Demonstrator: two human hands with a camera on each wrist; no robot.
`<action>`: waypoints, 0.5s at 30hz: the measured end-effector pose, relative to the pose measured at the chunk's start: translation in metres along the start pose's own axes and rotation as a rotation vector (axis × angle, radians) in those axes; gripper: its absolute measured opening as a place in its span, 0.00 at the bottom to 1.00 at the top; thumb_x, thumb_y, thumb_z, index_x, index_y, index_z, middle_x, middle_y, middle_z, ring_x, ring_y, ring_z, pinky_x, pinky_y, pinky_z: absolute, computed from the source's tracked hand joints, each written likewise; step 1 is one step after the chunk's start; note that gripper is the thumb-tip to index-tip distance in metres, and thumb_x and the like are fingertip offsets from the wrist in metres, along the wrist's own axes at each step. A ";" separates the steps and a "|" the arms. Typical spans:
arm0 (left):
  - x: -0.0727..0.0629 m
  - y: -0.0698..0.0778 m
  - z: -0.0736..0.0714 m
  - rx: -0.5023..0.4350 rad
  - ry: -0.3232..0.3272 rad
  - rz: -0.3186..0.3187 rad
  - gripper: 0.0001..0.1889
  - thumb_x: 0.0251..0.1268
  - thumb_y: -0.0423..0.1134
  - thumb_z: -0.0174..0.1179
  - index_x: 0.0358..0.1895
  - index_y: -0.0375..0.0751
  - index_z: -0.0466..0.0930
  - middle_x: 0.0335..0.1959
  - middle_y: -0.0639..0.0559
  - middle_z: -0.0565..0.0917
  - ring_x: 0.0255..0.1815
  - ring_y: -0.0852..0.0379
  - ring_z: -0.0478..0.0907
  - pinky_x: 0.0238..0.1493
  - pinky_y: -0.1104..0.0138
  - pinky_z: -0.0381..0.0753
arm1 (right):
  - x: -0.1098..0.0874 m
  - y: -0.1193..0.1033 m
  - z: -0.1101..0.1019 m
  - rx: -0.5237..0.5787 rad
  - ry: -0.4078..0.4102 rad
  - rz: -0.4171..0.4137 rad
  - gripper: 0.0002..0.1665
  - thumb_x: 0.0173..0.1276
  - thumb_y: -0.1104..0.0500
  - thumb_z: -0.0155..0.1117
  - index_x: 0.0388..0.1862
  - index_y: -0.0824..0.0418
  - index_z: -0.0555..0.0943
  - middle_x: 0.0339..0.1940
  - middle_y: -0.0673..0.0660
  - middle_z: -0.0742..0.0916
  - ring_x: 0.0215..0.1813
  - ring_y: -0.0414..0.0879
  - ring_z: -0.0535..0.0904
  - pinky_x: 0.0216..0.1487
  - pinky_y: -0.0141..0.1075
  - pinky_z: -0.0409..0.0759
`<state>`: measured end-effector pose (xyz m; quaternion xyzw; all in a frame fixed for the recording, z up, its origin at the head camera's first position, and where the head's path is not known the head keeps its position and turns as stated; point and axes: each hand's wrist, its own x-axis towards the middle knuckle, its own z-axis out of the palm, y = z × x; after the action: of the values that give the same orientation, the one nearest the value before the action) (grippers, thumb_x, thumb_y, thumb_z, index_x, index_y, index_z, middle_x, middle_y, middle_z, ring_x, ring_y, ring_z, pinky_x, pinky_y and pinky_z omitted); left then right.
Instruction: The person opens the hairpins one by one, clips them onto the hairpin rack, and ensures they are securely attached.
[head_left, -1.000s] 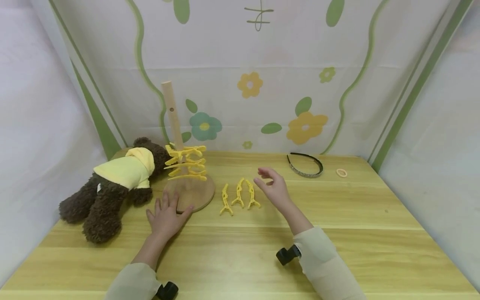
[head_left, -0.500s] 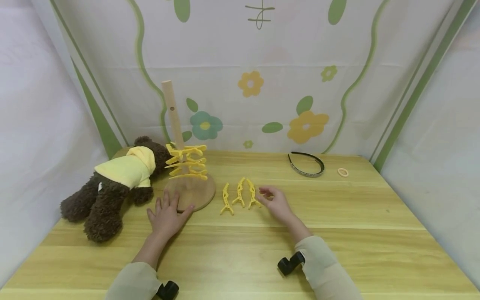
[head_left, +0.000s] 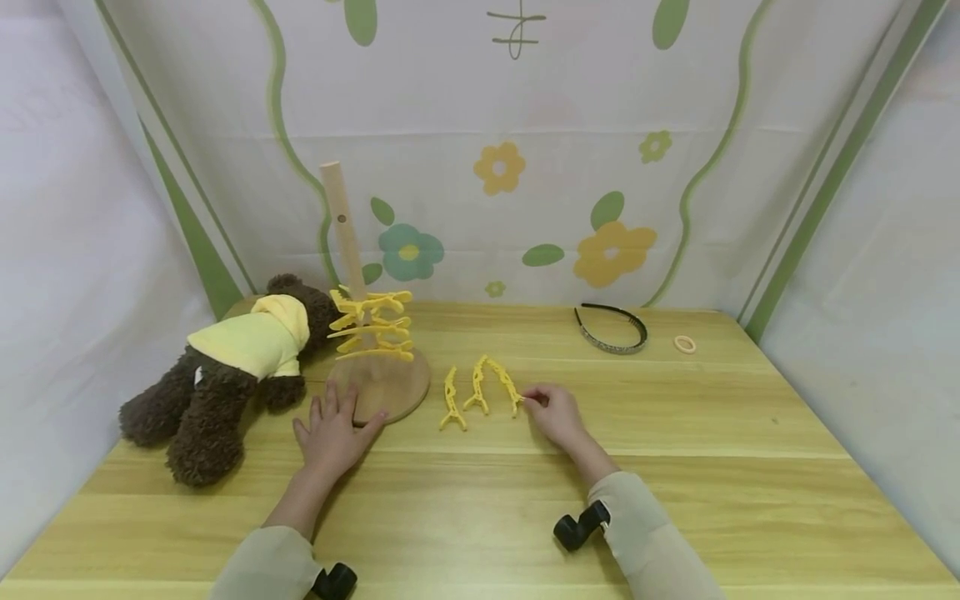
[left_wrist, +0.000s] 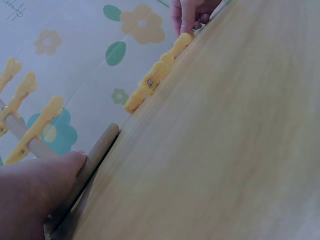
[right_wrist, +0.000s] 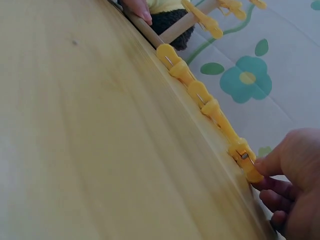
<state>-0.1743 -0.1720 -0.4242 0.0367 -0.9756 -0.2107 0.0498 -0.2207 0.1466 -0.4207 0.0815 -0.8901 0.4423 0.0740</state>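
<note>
My right hand (head_left: 557, 413) pinches the handle end of a yellow hair clip (head_left: 504, 382), which lies on the table. Two more yellow hair clips lie to its left: a middle clip (head_left: 477, 386) whose tip meets the pinched one, and a left clip (head_left: 451, 400). My left hand (head_left: 332, 433) rests with spread fingers on the near edge of the round base (head_left: 401, 392) of a wooden stand. Several yellow clips (head_left: 375, 329) are clamped on the stand's upright post (head_left: 342, 218). In the right wrist view, thumb and finger hold the clip's end (right_wrist: 254, 175).
A brown teddy bear (head_left: 251, 342) in a yellow hoodie lies left of the stand, its head behind the post. At the back right are a black sparkly headband (head_left: 613, 347) and a small pale ring (head_left: 684, 344). A flower-printed cloth (head_left: 450, 100) hangs behind the wooden table (head_left: 465, 517).
My right hand has come down and taken hold of the rightmost hair clip, whose handle end has swung a little to the right. The left hand has stayed on the base.
</note>
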 end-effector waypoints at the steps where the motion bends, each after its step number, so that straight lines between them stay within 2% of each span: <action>1: 0.000 0.000 0.000 -0.003 0.002 0.001 0.44 0.53 0.68 0.40 0.65 0.38 0.51 0.65 0.32 0.40 0.61 0.29 0.37 0.47 0.35 0.30 | 0.000 0.001 -0.001 -0.002 0.006 0.008 0.05 0.56 0.67 0.59 0.31 0.65 0.81 0.28 0.54 0.81 0.33 0.46 0.74 0.35 0.39 0.72; 5: 0.001 -0.001 0.000 -0.004 0.002 0.001 0.44 0.53 0.68 0.40 0.65 0.38 0.51 0.65 0.33 0.40 0.61 0.29 0.37 0.47 0.35 0.30 | 0.001 0.003 -0.005 -0.037 -0.015 -0.012 0.13 0.54 0.61 0.64 0.36 0.67 0.80 0.32 0.56 0.80 0.35 0.48 0.74 0.38 0.40 0.71; 9: 0.001 -0.001 0.000 -0.002 -0.002 -0.002 0.44 0.53 0.69 0.39 0.66 0.38 0.50 0.65 0.33 0.40 0.61 0.29 0.37 0.47 0.35 0.30 | 0.001 0.005 -0.007 -0.151 -0.075 -0.064 0.24 0.46 0.52 0.69 0.39 0.66 0.78 0.34 0.55 0.77 0.38 0.48 0.70 0.41 0.41 0.68; 12: 0.000 0.000 0.000 -0.002 -0.003 -0.003 0.44 0.53 0.68 0.39 0.66 0.38 0.50 0.65 0.33 0.40 0.61 0.30 0.37 0.47 0.35 0.30 | 0.000 0.005 -0.007 -0.209 -0.089 -0.073 0.24 0.45 0.52 0.70 0.38 0.65 0.77 0.33 0.54 0.75 0.37 0.48 0.68 0.40 0.40 0.65; 15: 0.000 0.000 0.000 -0.004 -0.001 -0.003 0.44 0.53 0.68 0.40 0.66 0.38 0.50 0.65 0.33 0.40 0.61 0.30 0.37 0.47 0.35 0.30 | 0.000 0.005 -0.007 -0.216 -0.082 -0.062 0.22 0.45 0.56 0.70 0.38 0.66 0.77 0.33 0.55 0.75 0.36 0.48 0.67 0.39 0.41 0.65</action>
<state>-0.1744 -0.1718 -0.4239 0.0379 -0.9751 -0.2127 0.0490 -0.2211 0.1554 -0.4203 0.1184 -0.9319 0.3376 0.0597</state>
